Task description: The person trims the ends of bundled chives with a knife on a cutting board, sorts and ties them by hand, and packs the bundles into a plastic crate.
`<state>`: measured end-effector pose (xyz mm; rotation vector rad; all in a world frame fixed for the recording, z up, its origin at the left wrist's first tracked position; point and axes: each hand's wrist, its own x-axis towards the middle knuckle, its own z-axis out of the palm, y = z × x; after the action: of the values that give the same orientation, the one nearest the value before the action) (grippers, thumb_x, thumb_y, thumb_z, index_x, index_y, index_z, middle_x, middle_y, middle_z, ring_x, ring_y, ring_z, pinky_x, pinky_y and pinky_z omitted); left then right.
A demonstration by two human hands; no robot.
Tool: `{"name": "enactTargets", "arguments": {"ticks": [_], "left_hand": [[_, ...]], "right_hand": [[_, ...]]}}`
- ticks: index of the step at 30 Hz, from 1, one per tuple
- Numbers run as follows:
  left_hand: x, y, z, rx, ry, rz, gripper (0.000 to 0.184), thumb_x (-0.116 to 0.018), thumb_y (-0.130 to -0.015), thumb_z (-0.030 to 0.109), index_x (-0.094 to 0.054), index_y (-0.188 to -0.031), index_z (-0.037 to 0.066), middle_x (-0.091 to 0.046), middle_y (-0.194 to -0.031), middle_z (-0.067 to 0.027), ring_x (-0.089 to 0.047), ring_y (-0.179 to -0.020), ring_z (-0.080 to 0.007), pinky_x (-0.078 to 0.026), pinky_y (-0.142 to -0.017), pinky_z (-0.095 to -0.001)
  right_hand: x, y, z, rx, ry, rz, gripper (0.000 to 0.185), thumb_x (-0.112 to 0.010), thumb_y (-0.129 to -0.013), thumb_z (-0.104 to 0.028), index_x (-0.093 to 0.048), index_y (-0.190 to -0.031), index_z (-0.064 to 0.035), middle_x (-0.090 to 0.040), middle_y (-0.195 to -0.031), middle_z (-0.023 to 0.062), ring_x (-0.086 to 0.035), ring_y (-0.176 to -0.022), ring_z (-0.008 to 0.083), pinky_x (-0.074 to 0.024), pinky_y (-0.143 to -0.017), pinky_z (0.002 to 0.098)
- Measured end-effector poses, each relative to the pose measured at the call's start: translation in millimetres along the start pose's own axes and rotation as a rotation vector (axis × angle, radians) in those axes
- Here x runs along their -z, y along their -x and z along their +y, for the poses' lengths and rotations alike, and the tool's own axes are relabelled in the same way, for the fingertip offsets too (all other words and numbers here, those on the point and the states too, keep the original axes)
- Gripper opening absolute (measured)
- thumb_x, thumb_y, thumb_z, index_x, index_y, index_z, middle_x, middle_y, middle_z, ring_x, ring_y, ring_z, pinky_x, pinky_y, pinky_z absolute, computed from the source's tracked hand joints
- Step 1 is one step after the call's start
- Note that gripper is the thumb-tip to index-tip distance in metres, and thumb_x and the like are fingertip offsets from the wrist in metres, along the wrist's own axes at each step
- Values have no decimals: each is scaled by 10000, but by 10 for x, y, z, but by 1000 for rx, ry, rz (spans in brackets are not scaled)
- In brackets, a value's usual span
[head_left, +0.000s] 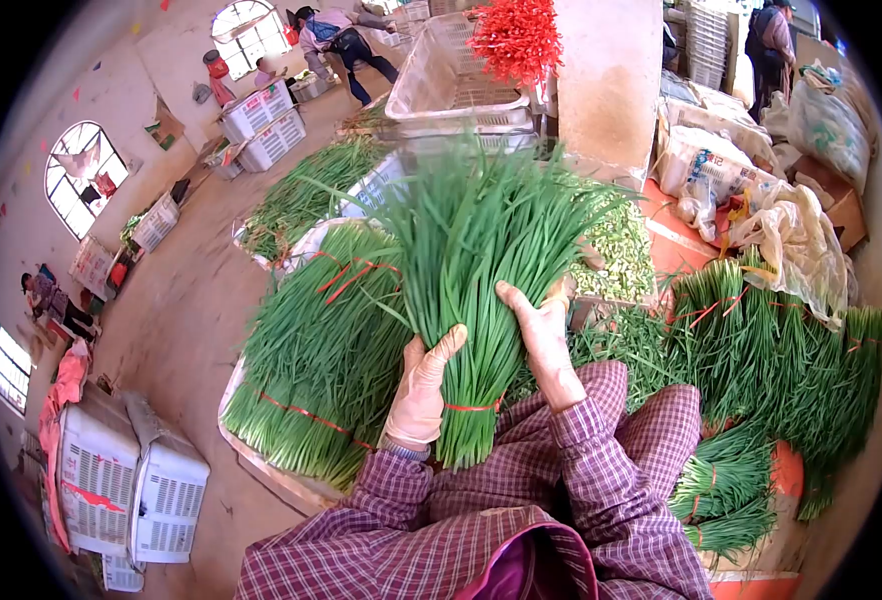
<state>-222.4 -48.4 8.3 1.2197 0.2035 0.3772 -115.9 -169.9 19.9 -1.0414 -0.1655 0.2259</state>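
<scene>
A large bundle of garlic chives stands nearly upright over my lap, its leaves fanned out at the top and a little blurred. Low around its stems runs a red band. My left hand, in a pale glove, grips the bundle's left side just above the band. On the other side my right hand is closed against the leaves higher up, its fingers partly hidden behind them. Tied chive bundles lie stacked close to my left hand. Loose chive leaves lie beyond my right hand.
More tied chives and small bundles lie at right. Cut pale stems lie ahead. Red ties hang beside a pillar. White crates stand on the floor at left. Other people are farther back.
</scene>
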Motion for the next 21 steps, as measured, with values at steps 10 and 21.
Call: {"name": "enactTargets", "arguments": {"ticks": [10,21], "left_hand": [[-38,13,2,3,105,127,636,-768,-883,310,-492,-1386,35,-575,-1319,-71,-574,-1160,-198,-467,-1017,-368],[65,-124,-187,-138,-54,135,375,-784,-872,101,-656,-1211,7,-714,-1078,-36,-653,-930,-114,-521,-881,-280]], "right_hand": [[312,-153,285,122,-40,100,638,-691,-854,-27,-371,-1404,17,-632,-1207,132,-634,-1008,187,-547,-871,315],[929,-122,-204,390,245,343,560,-636,-989,-231,-404,-1416,47,-523,-1368,157,-522,-1240,208,-446,-1033,333]]}}
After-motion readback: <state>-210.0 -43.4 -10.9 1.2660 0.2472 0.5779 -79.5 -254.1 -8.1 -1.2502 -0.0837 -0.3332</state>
